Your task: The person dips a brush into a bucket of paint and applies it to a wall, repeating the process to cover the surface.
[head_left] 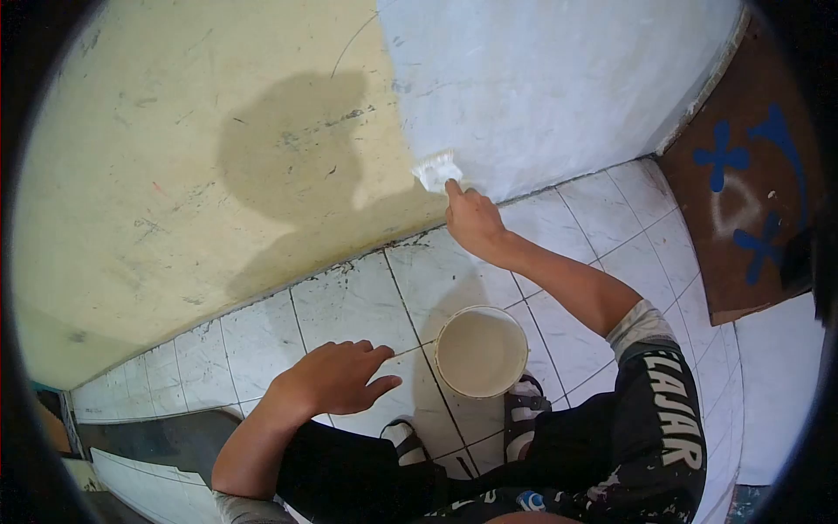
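Observation:
In my right hand [475, 220] is a wide paintbrush [439, 172], its fingers closed round the handle. The white bristles touch the lower wall, close to where the white paint [541, 96] meets the bare yellow wall [175, 157]. My left hand [345, 377] hangs over my knee with nothing in it, thumb and fingers apart. Between my feet and the wall stands a round white bucket [437, 351], beside the left hand; pale paint shows inside it.
White tiles [349, 293] cover the floor, with dark crumbs along the wall's foot. A brown board [742, 201] with blue shapes stands at the right. My sandalled feet [524, 406] are right behind the bucket. A dark flat piece [166, 445] lies at the lower left.

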Action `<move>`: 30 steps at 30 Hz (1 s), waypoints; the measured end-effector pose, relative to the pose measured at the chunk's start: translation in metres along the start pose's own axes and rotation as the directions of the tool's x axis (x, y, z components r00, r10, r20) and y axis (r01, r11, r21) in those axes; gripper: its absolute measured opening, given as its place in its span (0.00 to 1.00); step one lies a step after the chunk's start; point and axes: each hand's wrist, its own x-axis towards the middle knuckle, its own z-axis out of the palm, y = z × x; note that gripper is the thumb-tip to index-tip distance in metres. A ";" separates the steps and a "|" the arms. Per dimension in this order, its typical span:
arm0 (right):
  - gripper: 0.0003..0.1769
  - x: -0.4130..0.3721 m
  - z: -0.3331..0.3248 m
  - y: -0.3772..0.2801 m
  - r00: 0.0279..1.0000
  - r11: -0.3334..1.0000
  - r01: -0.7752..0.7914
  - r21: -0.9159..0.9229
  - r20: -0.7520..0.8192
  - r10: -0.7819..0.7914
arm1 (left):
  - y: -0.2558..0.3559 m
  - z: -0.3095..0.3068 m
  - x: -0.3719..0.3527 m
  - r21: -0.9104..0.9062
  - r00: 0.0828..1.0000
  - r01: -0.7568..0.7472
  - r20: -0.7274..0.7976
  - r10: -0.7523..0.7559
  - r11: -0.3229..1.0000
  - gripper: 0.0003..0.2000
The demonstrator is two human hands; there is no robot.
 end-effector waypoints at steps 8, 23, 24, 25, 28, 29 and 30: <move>0.15 0.015 0.038 0.083 0.961 0.980 -0.200 0.003 0.197 0.196 | 0.004 0.011 -0.018 0.019 0.987 -0.063 -0.144 0.065 0.998 0.26; 0.15 0.003 -0.118 0.009 0.929 0.979 0.070 0.194 -0.371 0.007 | 0.001 0.006 -0.009 0.000 0.995 -0.021 -0.093 0.021 1.000 0.27; 0.15 0.002 -0.108 0.011 0.931 0.979 0.066 0.194 -0.366 0.010 | 0.001 0.005 -0.008 -0.007 0.996 -0.017 -0.085 0.017 1.000 0.27; 0.15 0.002 -0.088 0.018 0.898 0.979 0.139 0.150 -0.436 -0.061 | 0.001 0.004 -0.007 -0.011 0.997 -0.013 -0.078 0.012 1.000 0.27; 0.15 0.000 -0.013 0.039 0.903 0.986 0.132 0.103 -0.423 -0.077 | 0.000 0.004 -0.001 -0.018 0.998 0.001 -0.063 -0.003 1.000 0.27; 0.15 -0.003 0.010 0.045 0.939 0.994 0.056 0.097 -0.343 -0.019 | -0.001 0.005 0.001 -0.018 0.998 0.002 -0.060 -0.003 1.000 0.27; 0.15 -0.007 0.028 0.049 0.938 0.994 0.053 0.101 -0.345 -0.015 | -0.001 0.005 0.003 -0.024 0.999 0.001 -0.053 -0.002 1.000 0.27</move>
